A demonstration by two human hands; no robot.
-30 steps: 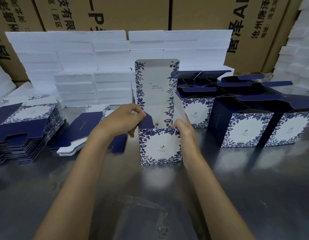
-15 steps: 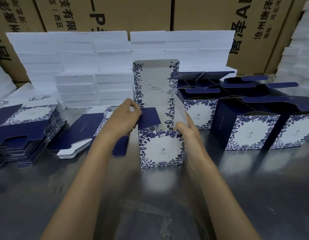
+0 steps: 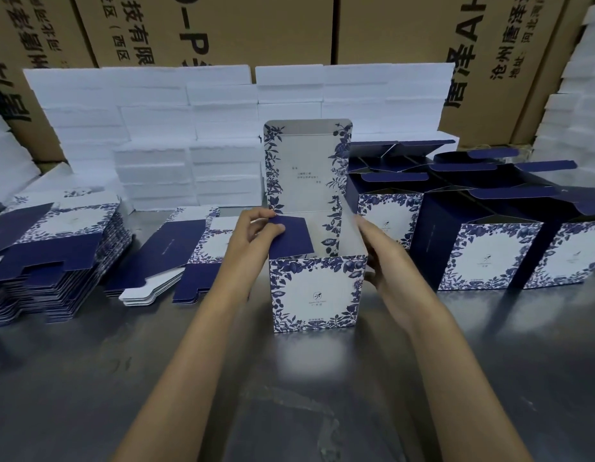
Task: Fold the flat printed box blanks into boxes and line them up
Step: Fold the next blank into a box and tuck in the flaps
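A: Why's the left hand (image 3: 253, 233) pinching that navy side flap (image 3: 291, 236)?

B: Tucking it inward, probably. Right hand (image 3: 381, 258) is gripping the box (image 3: 314, 290) wall, steadying it mid-bench (image 3: 89, 378); finished boxes (image 3: 486, 258) are lining up at three o'clock.

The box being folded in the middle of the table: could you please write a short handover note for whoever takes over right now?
Left hand pinches the navy side flap of the half-folded box, angled over the opening.
Right hand holds the box's right wall.
The box stands upright on the metal table, its tall lid panel still up.
Done: a row of folded boxes stands to the right, tops open.
Left: set this box into the row, then fold the flat blanks stacked on the left and the smaller pile beside them.
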